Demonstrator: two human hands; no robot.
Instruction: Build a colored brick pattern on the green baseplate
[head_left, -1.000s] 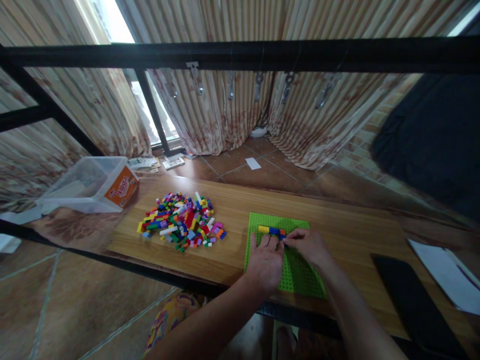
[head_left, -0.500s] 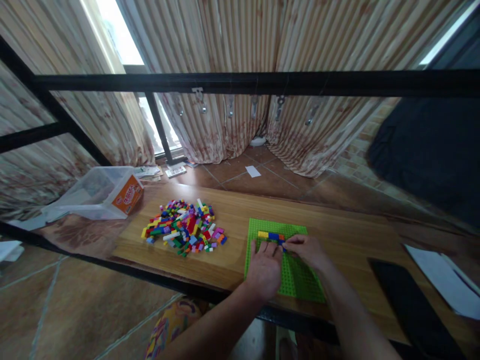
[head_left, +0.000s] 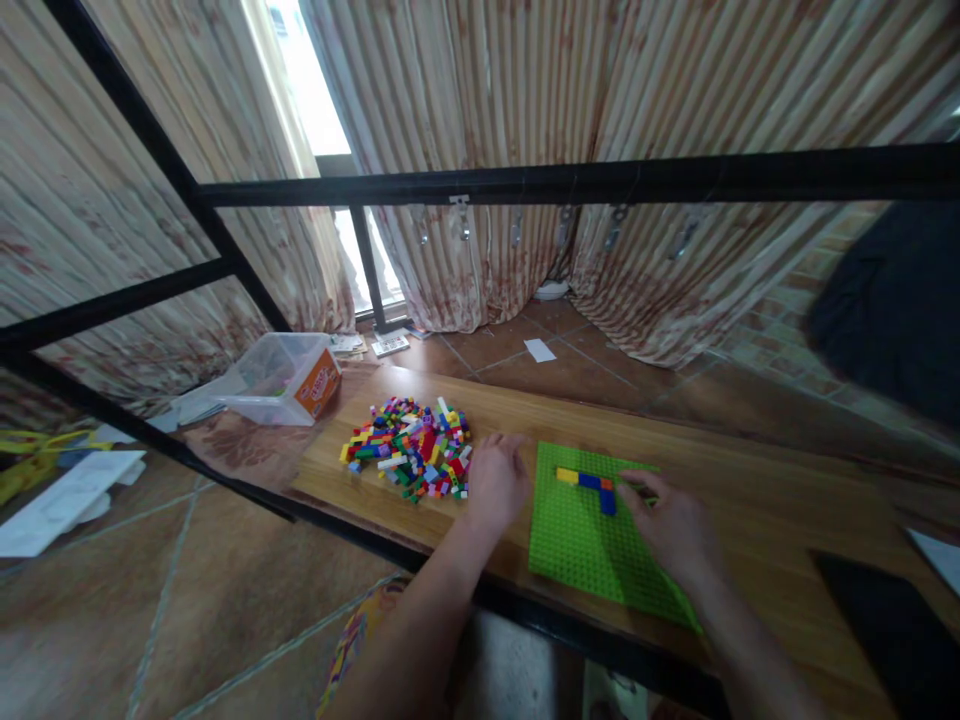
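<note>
A green baseplate [head_left: 577, 555] lies on the wooden table, with a short line of bricks near its far edge. The line has a yellow brick [head_left: 567, 475], a blue brick [head_left: 590, 481] and a small orange brick [head_left: 606, 484]; another blue brick [head_left: 607, 502] extends toward me from its right end. My right hand [head_left: 675, 525] hovers over the plate's right side, thumb and forefinger apart beside these bricks, with nothing visible between them. Between plate and brick pile [head_left: 409, 445], my left hand [head_left: 499, 482] is above the table, fingers loosely bent and apart, no brick visible in it.
A clear plastic bin [head_left: 270, 380] with an orange label stands left of the table [head_left: 510, 405]. A dark flat object [head_left: 862, 610] lies at the table's right. Beyond the table runs a black metal rail [head_left: 525, 185] before striped curtains.
My left hand has left the baseplate and moved left toward the pile. My right hand has drawn slightly away from the bricks, uncovering them. The view has turned left.
</note>
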